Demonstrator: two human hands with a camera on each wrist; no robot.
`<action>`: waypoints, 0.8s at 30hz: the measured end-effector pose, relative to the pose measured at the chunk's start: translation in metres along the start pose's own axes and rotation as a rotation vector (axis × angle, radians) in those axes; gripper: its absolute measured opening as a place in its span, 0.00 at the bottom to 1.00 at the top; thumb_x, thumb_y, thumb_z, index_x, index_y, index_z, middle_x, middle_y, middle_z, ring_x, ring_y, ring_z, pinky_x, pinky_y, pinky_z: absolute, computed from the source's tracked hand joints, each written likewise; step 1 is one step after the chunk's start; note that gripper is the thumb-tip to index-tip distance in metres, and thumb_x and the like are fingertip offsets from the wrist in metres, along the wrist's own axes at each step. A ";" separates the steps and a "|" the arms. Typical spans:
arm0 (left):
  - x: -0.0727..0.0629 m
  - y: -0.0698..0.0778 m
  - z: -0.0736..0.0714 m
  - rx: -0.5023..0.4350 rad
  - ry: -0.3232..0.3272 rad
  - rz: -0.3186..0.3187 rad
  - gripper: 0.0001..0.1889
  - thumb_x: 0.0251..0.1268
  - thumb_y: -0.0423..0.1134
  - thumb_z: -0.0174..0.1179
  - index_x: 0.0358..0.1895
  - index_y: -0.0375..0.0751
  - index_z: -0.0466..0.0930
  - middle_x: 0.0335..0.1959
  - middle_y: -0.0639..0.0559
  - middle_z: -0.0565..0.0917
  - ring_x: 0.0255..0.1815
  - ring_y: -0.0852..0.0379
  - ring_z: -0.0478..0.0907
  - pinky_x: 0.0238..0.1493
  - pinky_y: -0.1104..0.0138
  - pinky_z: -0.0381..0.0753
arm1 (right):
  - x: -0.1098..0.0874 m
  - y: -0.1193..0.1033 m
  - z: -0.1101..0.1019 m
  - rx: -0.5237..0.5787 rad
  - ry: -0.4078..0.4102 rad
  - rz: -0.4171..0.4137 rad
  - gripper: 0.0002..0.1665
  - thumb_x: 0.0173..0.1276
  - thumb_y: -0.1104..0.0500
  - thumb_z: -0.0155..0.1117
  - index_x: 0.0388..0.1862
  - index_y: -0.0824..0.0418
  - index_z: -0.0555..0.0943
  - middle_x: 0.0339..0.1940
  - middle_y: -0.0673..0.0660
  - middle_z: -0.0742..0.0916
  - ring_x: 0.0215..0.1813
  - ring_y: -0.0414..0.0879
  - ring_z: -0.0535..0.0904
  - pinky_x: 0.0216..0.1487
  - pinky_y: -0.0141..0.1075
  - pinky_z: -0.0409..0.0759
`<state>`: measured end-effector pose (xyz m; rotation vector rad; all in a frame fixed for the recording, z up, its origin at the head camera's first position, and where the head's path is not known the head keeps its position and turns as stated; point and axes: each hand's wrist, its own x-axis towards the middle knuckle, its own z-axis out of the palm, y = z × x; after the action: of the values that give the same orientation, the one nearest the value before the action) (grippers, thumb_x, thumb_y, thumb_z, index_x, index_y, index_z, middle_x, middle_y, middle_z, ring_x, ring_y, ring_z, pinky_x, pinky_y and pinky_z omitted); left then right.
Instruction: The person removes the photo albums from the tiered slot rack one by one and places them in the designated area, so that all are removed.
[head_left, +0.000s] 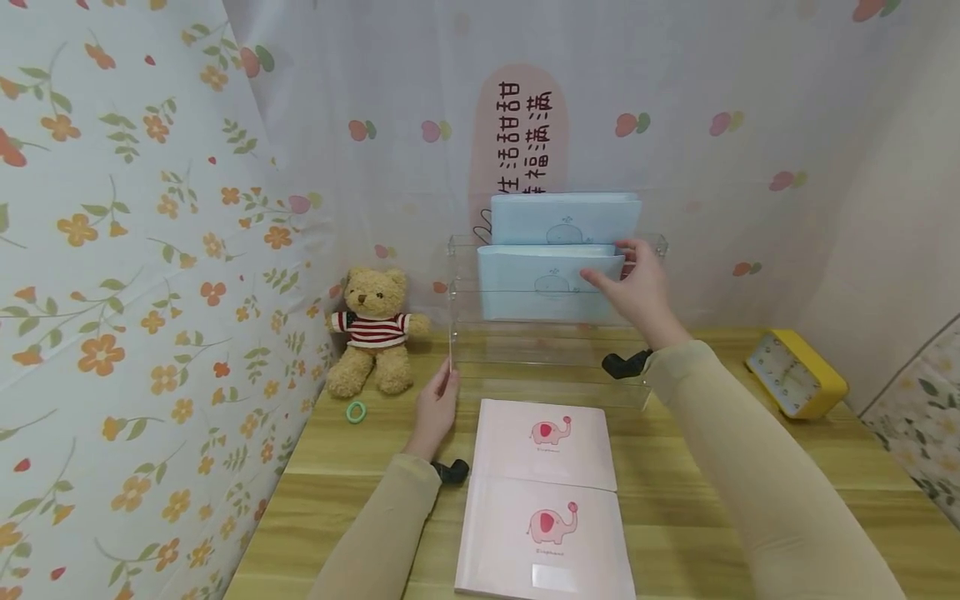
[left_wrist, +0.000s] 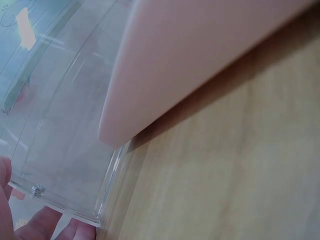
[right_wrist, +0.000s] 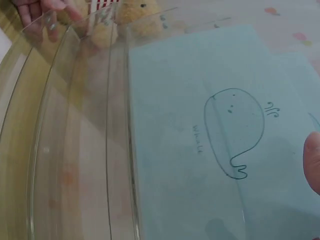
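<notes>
A clear tiered rack (head_left: 525,346) stands on the table. My left hand (head_left: 435,410) grips its left side panel low down; the left wrist view shows fingers (left_wrist: 40,225) behind the clear edge. My right hand (head_left: 637,292) pinches the upper right corner of a light blue whale notebook (head_left: 510,287), thumb in front, fingers behind. That notebook sits upright in a middle tier, its lower part behind clear plastic in the right wrist view. A second blue whale notebook (head_left: 525,218) stands in the tier behind, higher up.
Two pink elephant notebooks, one farther (head_left: 506,437) and one nearer (head_left: 498,529), lie before the rack. A teddy bear (head_left: 375,329) and a green ring (head_left: 349,414) are at left. The yellow clock (head_left: 828,387) stands right. Printed curtains hang behind and left.
</notes>
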<state>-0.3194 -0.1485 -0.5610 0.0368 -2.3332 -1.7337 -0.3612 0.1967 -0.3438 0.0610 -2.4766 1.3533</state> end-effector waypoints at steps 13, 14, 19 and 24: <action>0.001 0.001 0.000 -0.016 -0.002 0.019 0.27 0.89 0.51 0.56 0.83 0.51 0.73 0.80 0.43 0.78 0.81 0.38 0.76 0.83 0.44 0.74 | 0.013 -0.008 0.011 -0.084 0.004 -0.129 0.37 0.73 0.45 0.80 0.73 0.60 0.78 0.77 0.65 0.80 0.81 0.63 0.72 0.84 0.62 0.68; 0.002 0.001 0.000 -0.013 -0.003 0.015 0.27 0.89 0.52 0.56 0.83 0.51 0.73 0.80 0.44 0.78 0.81 0.39 0.76 0.83 0.44 0.74 | 0.014 -0.010 0.012 -0.085 -0.003 -0.128 0.36 0.74 0.46 0.80 0.73 0.60 0.79 0.77 0.65 0.80 0.81 0.63 0.72 0.85 0.62 0.67; 0.001 0.002 0.000 -0.008 -0.002 -0.003 0.27 0.89 0.51 0.56 0.83 0.52 0.73 0.80 0.45 0.78 0.80 0.39 0.77 0.82 0.43 0.76 | 0.015 -0.016 0.014 -0.119 -0.029 -0.110 0.33 0.75 0.45 0.78 0.73 0.56 0.82 0.76 0.64 0.81 0.81 0.63 0.72 0.86 0.62 0.66; 0.000 -0.001 0.000 0.005 0.001 -0.009 0.27 0.89 0.53 0.56 0.83 0.55 0.73 0.80 0.45 0.79 0.80 0.39 0.77 0.81 0.43 0.76 | 0.019 -0.019 0.015 -0.145 -0.059 -0.066 0.28 0.76 0.44 0.77 0.69 0.54 0.87 0.76 0.64 0.81 0.82 0.64 0.71 0.84 0.64 0.69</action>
<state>-0.3193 -0.1489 -0.5616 0.0496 -2.3404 -1.7316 -0.3794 0.1759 -0.3309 0.1498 -2.5898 1.1582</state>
